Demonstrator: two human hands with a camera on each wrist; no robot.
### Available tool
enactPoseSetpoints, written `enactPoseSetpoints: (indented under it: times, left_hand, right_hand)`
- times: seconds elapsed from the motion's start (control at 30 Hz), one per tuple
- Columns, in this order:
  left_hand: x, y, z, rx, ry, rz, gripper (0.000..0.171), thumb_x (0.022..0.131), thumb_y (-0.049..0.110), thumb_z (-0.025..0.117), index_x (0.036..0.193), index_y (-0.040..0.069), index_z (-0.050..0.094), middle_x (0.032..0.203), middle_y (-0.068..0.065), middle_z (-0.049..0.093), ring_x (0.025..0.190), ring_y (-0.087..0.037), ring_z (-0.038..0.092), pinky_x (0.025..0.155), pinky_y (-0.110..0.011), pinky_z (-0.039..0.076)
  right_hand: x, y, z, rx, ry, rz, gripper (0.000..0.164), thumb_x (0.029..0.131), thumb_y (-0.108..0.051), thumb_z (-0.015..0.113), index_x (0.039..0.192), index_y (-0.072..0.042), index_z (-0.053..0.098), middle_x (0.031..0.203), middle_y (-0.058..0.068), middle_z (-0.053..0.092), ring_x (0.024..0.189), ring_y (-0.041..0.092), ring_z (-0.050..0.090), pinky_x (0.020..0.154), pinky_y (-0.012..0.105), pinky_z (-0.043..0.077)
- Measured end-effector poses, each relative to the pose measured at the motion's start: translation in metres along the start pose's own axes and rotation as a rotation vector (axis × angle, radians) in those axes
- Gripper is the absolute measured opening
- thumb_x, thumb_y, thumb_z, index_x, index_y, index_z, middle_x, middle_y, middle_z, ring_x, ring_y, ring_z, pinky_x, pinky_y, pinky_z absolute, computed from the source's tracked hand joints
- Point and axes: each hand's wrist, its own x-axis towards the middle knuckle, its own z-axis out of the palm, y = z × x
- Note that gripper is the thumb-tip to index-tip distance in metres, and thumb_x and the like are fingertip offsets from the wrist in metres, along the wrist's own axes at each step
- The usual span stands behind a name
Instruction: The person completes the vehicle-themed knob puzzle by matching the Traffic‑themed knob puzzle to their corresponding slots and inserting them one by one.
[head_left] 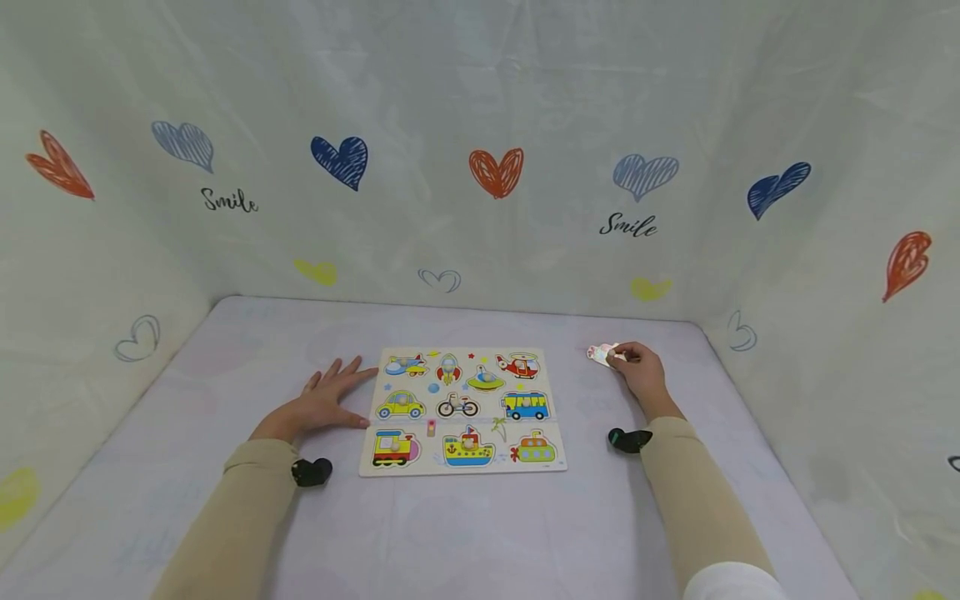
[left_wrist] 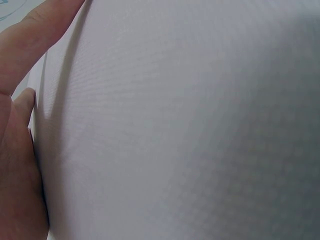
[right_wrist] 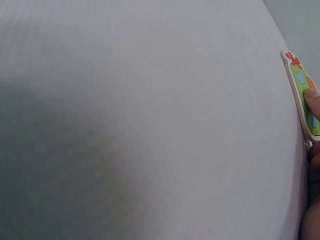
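A wooden puzzle board (head_left: 431, 457) with vehicle pictures lies flat on the table, among them a train (head_left: 393, 450), a boat (head_left: 468, 451) and a green submarine picture (head_left: 537, 452) at its lower right. My left hand (head_left: 324, 403) rests on the table, fingers spread, with the thumb and a fingertip at the board's left edge. Away to the right of the board, my right hand (head_left: 643, 373) pinches a submarine puzzle piece (right_wrist: 301, 92), green with a red propeller. In the right wrist view a thumb (right_wrist: 313, 102) lies over its face, and its right part is cut off.
A pale cloth covers the table (head_left: 450, 533). Behind it and at both sides hangs a whitish curtain (head_left: 420, 217) printed with hearts and "Smile". Black wrist devices show below the left hand (head_left: 312, 472) and the right hand (head_left: 629, 440).
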Motion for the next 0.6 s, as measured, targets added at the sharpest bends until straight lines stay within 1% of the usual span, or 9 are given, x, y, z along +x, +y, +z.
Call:
enactPoseSetpoints:
  times: [0.13, 0.3, 0.43, 0.6]
  left_hand:
    - [0.0004, 0.0002, 0.0001, 0.004, 0.002, -0.002, 0.097, 0.073, 0.037, 0.085, 0.151, 0.010, 0.035, 0.160, -0.024, 0.007, 0.144, -0.045, -0.008, 0.111, -0.061, -0.011]
    - [0.0006, -0.0015, -0.0003, 0.011, 0.005, 0.002, 0.096, 0.073, 0.036, 0.085, 0.151, 0.010, 0.035, 0.159, -0.025, 0.007, 0.144, -0.046, -0.008, 0.111, -0.062, -0.011]
    - [0.0009, -0.0036, 0.0004, 0.013, 0.011, 0.012, 0.096, 0.073, 0.036, 0.085, 0.150, 0.010, 0.036, 0.159, -0.025, 0.008, 0.144, -0.046, -0.007, 0.111, -0.062, -0.010]
    - [0.0017, -0.0048, 0.0006, 0.007, 0.003, 0.018, 0.096, 0.073, 0.038, 0.084, 0.151, 0.010, 0.035, 0.159, -0.025, 0.008, 0.144, -0.047, -0.008, 0.111, -0.062, -0.010]
  right_hand:
    - [0.0000, -0.0004, -0.0003, 0.001, -0.008, 0.008, 0.026, 0.091, -0.016, 0.069, 0.110, 0.001, 0.064, 0.097, 0.008, 0.051, 0.087, 0.020, 0.046, 0.074, 0.033, 0.038]
    - [-0.0008, -0.0043, -0.0006, 0.016, -0.011, -0.001, 0.025, 0.091, -0.015, 0.069, 0.108, 0.002, 0.064, 0.095, 0.008, 0.051, 0.086, 0.021, 0.046, 0.074, 0.032, 0.038]
    - [-0.0010, -0.0055, -0.0007, 0.026, -0.021, 0.008, 0.026, 0.091, -0.017, 0.069, 0.108, 0.003, 0.064, 0.094, 0.007, 0.051, 0.085, 0.019, 0.046, 0.073, 0.032, 0.038]
    - [-0.0017, -0.0048, -0.0021, 0.064, -0.041, 0.017, 0.029, 0.091, -0.019, 0.069, 0.110, 0.003, 0.063, 0.100, 0.009, 0.052, 0.088, 0.018, 0.047, 0.074, 0.030, 0.040]
